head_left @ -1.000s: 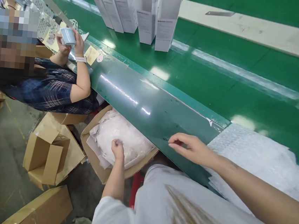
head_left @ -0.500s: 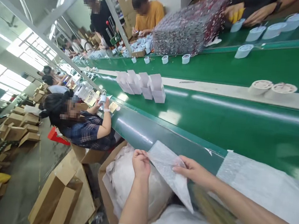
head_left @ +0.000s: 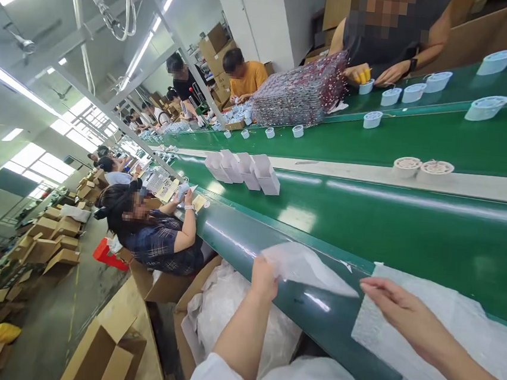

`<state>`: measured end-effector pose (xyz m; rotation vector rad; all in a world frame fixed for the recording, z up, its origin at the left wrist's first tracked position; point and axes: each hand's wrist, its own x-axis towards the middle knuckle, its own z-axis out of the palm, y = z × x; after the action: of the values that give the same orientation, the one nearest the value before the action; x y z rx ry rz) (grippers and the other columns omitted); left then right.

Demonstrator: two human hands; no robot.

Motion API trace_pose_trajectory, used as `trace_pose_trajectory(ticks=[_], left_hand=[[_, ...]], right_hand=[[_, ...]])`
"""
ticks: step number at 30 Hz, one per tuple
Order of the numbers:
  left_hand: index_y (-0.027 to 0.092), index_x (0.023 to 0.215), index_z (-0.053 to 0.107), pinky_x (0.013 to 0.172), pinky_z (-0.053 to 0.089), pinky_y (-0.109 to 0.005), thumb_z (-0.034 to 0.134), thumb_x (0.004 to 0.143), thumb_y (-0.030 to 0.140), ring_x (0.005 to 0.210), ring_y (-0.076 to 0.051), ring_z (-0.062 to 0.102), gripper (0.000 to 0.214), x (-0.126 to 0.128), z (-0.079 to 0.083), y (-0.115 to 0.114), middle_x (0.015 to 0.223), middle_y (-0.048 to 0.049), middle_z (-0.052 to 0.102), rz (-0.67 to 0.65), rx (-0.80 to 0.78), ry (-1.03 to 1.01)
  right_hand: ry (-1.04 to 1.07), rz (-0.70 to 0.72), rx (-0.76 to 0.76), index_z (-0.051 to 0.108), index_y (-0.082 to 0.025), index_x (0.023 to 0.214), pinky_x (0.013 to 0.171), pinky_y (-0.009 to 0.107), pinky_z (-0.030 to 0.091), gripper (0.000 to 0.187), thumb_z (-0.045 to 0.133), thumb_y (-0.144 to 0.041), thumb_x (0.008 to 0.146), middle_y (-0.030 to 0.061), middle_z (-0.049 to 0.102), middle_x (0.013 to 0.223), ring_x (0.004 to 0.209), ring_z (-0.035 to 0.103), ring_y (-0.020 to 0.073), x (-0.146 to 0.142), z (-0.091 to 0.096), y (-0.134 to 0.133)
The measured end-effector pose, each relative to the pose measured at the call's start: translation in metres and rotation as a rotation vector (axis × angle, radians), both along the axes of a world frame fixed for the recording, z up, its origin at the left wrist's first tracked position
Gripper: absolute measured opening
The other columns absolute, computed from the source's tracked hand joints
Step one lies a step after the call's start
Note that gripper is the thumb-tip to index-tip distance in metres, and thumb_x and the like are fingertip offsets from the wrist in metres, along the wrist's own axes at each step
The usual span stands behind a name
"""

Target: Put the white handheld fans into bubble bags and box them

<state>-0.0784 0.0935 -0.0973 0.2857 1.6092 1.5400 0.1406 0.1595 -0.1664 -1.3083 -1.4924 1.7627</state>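
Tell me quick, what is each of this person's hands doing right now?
Left hand: closed, holding a thin translucent sheet.
Right hand: open, close to the sheet's pointed end; whether they touch cannot be told.

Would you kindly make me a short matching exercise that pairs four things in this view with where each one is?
Things:
1. Translucent sheet
2. Row of white boxes
3. Two round pale parts
4. White sheeting

Places:
A. On the pale strip
B. Gripped by the left hand
C. Spread below the right hand
D. Standing on the green belt

Pairs: 1-B; 2-D; 3-A; 4-C
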Motion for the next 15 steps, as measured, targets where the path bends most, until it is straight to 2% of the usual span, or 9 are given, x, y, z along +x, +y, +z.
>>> trace_pose_trajectory(ticks=[2, 4, 6, 7, 9, 12, 15], left_hand=[[0.015, 0.086, 0.071, 0.068, 0.051, -0.030, 0.077, 0.059, 0.041, 0.078, -0.020, 0.066, 0.038, 0.007, 0.008, 0.003, 0.091, -0.0118, 0.071, 0.002, 0.017, -0.009], [0.016, 0.088, 0.071, 0.070, 0.052, -0.031, 0.078, 0.058, 0.041, 0.082, -0.022, 0.067, 0.040, 0.021, 0.012, 0.003, 0.095, -0.0124, 0.071, -0.116, 0.021, -0.059], [0.018, 0.088, 0.072, 0.074, 0.053, -0.034, 0.080, 0.057, 0.041, 0.088, -0.025, 0.067, 0.039, 0.037, 0.012, 0.001, 0.098, -0.0118, 0.071, -0.236, 0.061, -0.107], [0.018, 0.088, 0.072, 0.078, 0.053, -0.035, 0.080, 0.057, 0.041, 0.091, -0.026, 0.067, 0.039, 0.044, 0.011, 0.000, 0.100, -0.0112, 0.071, -0.273, 0.086, -0.111], [0.019, 0.089, 0.071, 0.083, 0.053, -0.036, 0.081, 0.057, 0.042, 0.096, -0.026, 0.066, 0.040, 0.051, 0.007, -0.002, 0.103, -0.0105, 0.071, -0.285, 0.111, -0.072], [0.019, 0.099, 0.071, 0.081, 0.053, -0.037, 0.080, 0.059, 0.042, 0.096, -0.025, 0.065, 0.047, 0.049, -0.006, -0.002, 0.106, -0.0110, 0.071, -0.324, 0.084, 0.022], [0.016, 0.097, 0.072, 0.072, 0.053, -0.036, 0.077, 0.063, 0.044, 0.083, -0.024, 0.066, 0.044, 0.043, -0.025, -0.012, 0.096, -0.0110, 0.072, -0.555, 0.006, 0.103]], right_hand=[[0.116, -0.032, -0.110, 0.062, -0.035, 0.105, 0.062, 0.039, 0.056, 0.047, 0.065, -0.063, 0.068, 0.0110, 0.063, 0.111, 0.090, 0.064, 0.0304, 0.006, 0.003, -0.001], [0.250, 0.002, -0.126, 0.053, -0.035, 0.123, 0.071, 0.037, 0.056, 0.066, 0.072, -0.058, 0.064, 0.0104, 0.054, 0.129, 0.105, 0.060, 0.0308, 0.003, 0.012, -0.007], [0.284, 0.000, -0.114, 0.051, -0.029, 0.125, 0.071, 0.035, 0.054, 0.078, 0.080, -0.053, 0.057, 0.0111, 0.059, 0.120, 0.095, 0.062, 0.0270, -0.004, 0.023, -0.012], [0.280, -0.010, -0.172, 0.054, -0.025, 0.119, 0.067, 0.033, 0.052, 0.073, 0.080, -0.052, 0.056, 0.0086, 0.064, 0.104, 0.082, 0.062, 0.0222, -0.007, 0.027, -0.012], [0.386, -0.175, -0.268, 0.058, -0.022, 0.105, 0.062, 0.028, 0.048, 0.064, 0.082, -0.051, 0.054, 0.0028, 0.064, 0.086, 0.069, 0.058, 0.0150, -0.008, 0.032, -0.007], [0.596, -0.382, -0.369, 0.060, -0.021, 0.089, 0.067, 0.025, 0.046, 0.051, 0.086, -0.040, 0.049, -0.0012, 0.063, 0.081, 0.072, 0.057, 0.0119, 0.003, 0.033, 0.003], [0.747, -0.604, -0.408, 0.057, -0.024, 0.087, 0.067, 0.026, 0.046, 0.051, 0.087, -0.032, 0.047, -0.0034, 0.063, 0.082, 0.074, 0.057, 0.0125, 0.017, 0.037, 0.010]])
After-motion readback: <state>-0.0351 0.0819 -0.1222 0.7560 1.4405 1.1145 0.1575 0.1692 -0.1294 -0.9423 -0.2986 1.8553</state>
